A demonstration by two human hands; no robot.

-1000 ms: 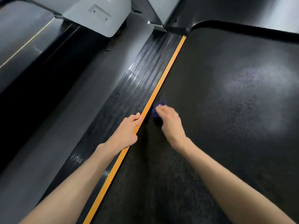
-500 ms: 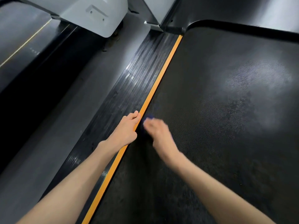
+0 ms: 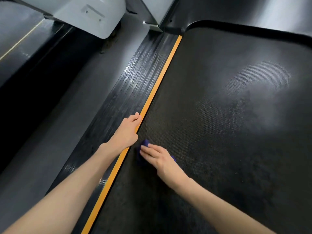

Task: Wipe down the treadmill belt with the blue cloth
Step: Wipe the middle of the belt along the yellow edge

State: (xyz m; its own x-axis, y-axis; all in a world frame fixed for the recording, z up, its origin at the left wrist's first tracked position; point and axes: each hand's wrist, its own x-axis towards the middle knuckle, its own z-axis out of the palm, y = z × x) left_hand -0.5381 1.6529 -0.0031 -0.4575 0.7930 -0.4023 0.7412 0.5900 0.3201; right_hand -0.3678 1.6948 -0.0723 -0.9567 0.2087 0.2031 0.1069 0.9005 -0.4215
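Right hand [image 3: 158, 156] is laid flat, fingers pretty much straight, pressing the cloth [image 3: 143, 144] down onto the belt [image 3: 219, 119]. It isn't pinching or bunching it. My guess is a flat palm spreads the pressure so the cloth drags over the textured surface rather than rolling up.

The cloth sits on the belt's left edge, just beside the orange strip [image 3: 162, 78], so this looks like an edge pass, with most of the belt off to the right left to do.

Left hand [image 3: 127, 130] is parked on the rail [image 3: 133, 85] with its fingers curled at the strip. I reckon it's there as a brace while the person leans in, since it has no part in the wiping.

Hard to see:
- Most of the cloth is under the right hand. Only 2 bits poke out, 1 past the fingertips and 1 by the knuckles.
- Left fingertips are tucked under, so I can't tell if they hook the strip's lip or just rest there.
- The belt's right side is cut off by the frame, and glare washes out a patch of it.
- Grey housing [image 3: 94, 17] up top is cropped too.
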